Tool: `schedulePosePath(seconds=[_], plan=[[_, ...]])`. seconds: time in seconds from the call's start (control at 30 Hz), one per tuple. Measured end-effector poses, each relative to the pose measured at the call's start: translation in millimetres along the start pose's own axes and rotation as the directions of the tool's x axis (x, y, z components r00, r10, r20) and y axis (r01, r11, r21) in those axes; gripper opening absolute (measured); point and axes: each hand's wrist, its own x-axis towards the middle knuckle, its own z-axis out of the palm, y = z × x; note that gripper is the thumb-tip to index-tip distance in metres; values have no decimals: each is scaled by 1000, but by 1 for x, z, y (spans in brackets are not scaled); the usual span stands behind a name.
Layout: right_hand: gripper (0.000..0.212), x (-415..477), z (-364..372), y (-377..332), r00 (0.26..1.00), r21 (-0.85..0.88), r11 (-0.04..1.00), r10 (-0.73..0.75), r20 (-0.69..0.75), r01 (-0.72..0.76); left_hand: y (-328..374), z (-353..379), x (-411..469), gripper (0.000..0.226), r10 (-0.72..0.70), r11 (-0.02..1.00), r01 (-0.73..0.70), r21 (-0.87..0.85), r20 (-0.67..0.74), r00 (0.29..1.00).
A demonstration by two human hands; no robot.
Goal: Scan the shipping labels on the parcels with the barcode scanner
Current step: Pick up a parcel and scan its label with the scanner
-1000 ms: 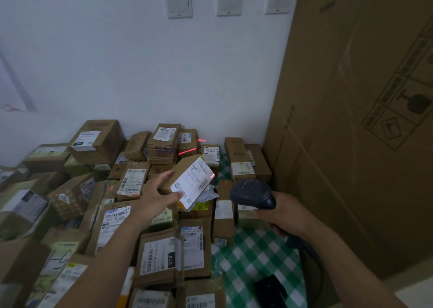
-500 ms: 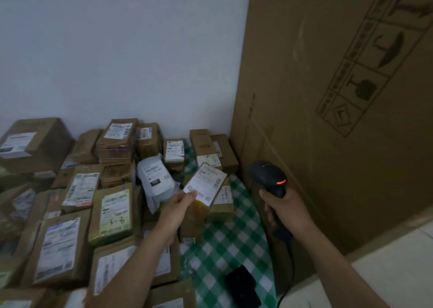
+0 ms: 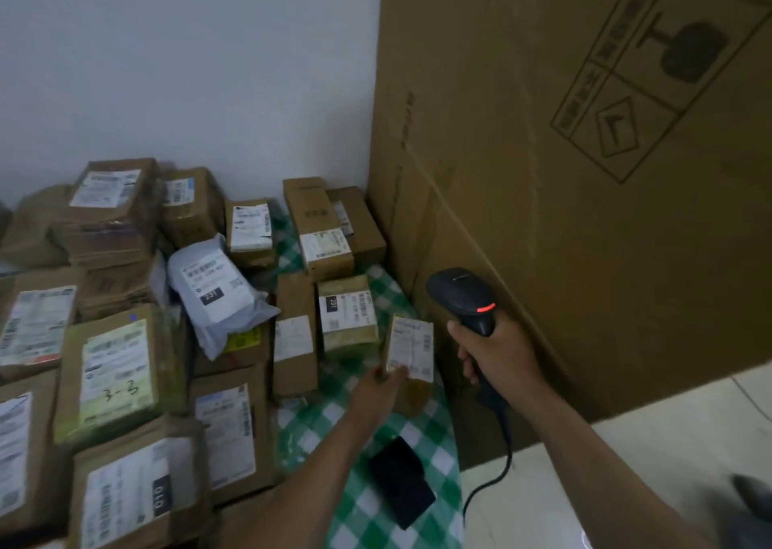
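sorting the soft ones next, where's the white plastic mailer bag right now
In the head view, the white plastic mailer bag lies left of centre on the brown cardboard parcels, beside the green checked cloth.

loc: parcel storerm | labelled parcels heaped | big carton by wall

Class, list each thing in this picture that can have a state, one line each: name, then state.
Barcode scanner: gripped, red light lit.
Right hand: grips the scanner's handle.
Left hand: holds the small parcel.
Small parcel: held, label facing up.
White mailer bag: lying label up.
Black device: flat on checked cloth.
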Motion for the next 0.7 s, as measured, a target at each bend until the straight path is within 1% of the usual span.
schedulePosePath(seconds=[0.03,0.07,0.1,0.17,0.2,0.23,0.27,0.3,0.33,0.37,0.43,0.47,0.53,0.6,0.63,0.7], plan=[[17,0,1,2,1000,-2,1000,7,8,-7,-5,3,3,24,21,994,-16,105,-41,999],[17,0,1,4,1000,-2,1000,14,11,-14,-10,5,5,32,50,979,-34,200,-75,996],[17,1,1,6,1000,-2,1000,21,12,-21,-16,7,7,39,82,963,-57,263,-88,993],[18,1,1,10,999,-1,1000,30,13,-30,-25,8,10,49,187,915,-156,373,-49,981],[19,1,1,12,999,-3,999,32,14,-32,-29,7,11,57,256,854,-230,468,7,967],[21,1,1,13,999,-7,999,33,15,-33,-33,5,11,67,321,735,-294,611,69,945],[21,0,1,14,999,-11,999,33,18,-33,-39,3,15,77,406,559,-352,751,122,906],[22,0,1,14,999,-12,999,32,22,-32,-41,0,20,85,498,354,-394,848,186,847],[22,1,1,13,999,-9,1000,30,26,-30,-40,-1,24,89,523,218,-407,887,246,816],[22,1,1,13,999,-6,1000,28,27,-27,-37,-2,28,90,536,120,-403,907,282,795],[20,2,1,13,999,-3,1000,23,31,-23,-26,-2,33,84,489,-5,-388,922,341,803],[20,3,1,14,999,-3,1000,21,32,-20,-22,-1,37,80,464,-8,-372,928,334,821],[21,3,1,17,999,-1,1000,19,31,-19,-11,2,46,76,459,16,-297,955,257,850],[21,4,1,19,999,10,1000,23,29,-23,0,5,52,77,473,68,-263,962,201,858],[21,4,1,20,999,12,1000,25,29,-25,6,5,54,78,471,77,-271,960,204,858],[22,4,1,20,999,0,999,33,32,-33,11,2,56,81,449,61,-296,953,238,861]])
